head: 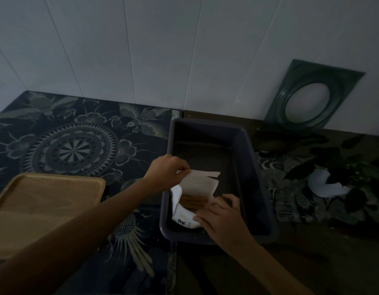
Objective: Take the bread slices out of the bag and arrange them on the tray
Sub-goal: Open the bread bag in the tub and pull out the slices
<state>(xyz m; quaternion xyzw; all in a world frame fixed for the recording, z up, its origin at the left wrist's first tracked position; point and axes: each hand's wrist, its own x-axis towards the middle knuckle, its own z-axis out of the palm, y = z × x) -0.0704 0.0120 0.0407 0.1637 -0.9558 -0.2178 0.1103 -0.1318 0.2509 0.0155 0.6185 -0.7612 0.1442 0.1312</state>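
A: Head view, dim light. Wooden tray (46,201) at far left on the patterned cloth (73,133), nothing on it.

B: Left hand (166,172) pinches the bag's (200,186) raised flap. Bag lies inside the dark tub (256,167); browned bread slices (193,202) show at its mouth.

A: Right hand (223,218), fingers spread, presses flat on the bag's near end, gripping nothing that I can see.

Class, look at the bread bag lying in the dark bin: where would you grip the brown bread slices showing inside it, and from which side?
Probably grip the exposed brown edge of the bread slices from above, at the bag mouth, which the left hand pinches open.
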